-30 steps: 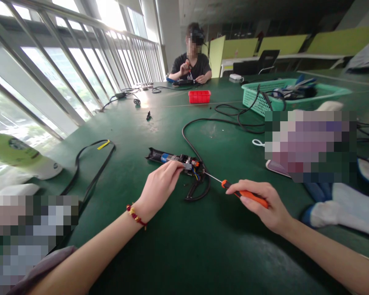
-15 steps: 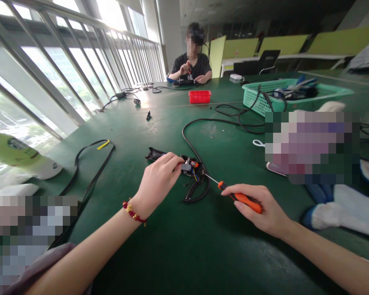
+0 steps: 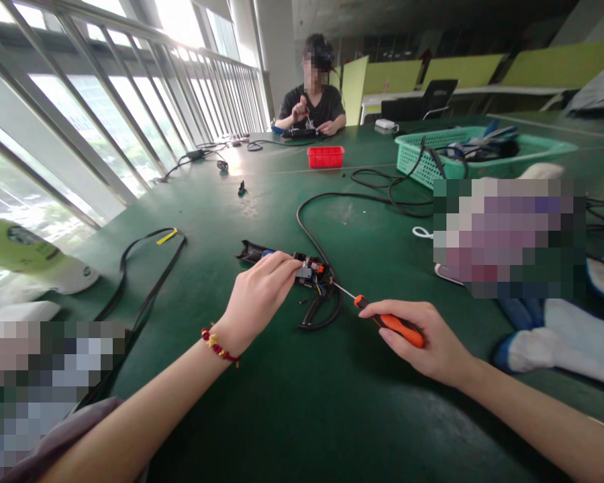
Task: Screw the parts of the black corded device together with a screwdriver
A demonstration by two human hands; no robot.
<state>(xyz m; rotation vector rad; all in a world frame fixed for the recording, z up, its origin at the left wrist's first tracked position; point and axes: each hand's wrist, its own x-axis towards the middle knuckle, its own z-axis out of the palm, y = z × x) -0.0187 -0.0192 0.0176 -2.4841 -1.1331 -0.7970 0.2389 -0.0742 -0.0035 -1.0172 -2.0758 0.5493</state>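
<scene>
An opened black power tool (image 3: 312, 271) lies on the green table, its inner parts and coloured wires showing beside a curved handle. My left hand (image 3: 262, 285) is closed over the tool's body, fingertips on the part near the grey switch block; the palm side is hidden. In my right hand (image 3: 433, 339) is a screwdriver (image 3: 390, 325) with an orange and black handle. Its thin metal shaft points left, and the tip meets the tool's right end near the wires. A black cable (image 3: 305, 211) runs from the tool toward the back right.
A red plastic box (image 3: 325, 157) and a green basket (image 3: 417, 164) of tools stand farther back. Across the table sits a person (image 3: 312, 100) handling a similar object. Gloves (image 3: 558, 342) lie at right; a black strap (image 3: 154, 288) and a bottle (image 3: 30, 258) are at left.
Both hands stay almost where they were, with the screwdriver tip still at the tool's right end. The screwdriver handle has shifted slightly left, and the whole view has shifted a little.
</scene>
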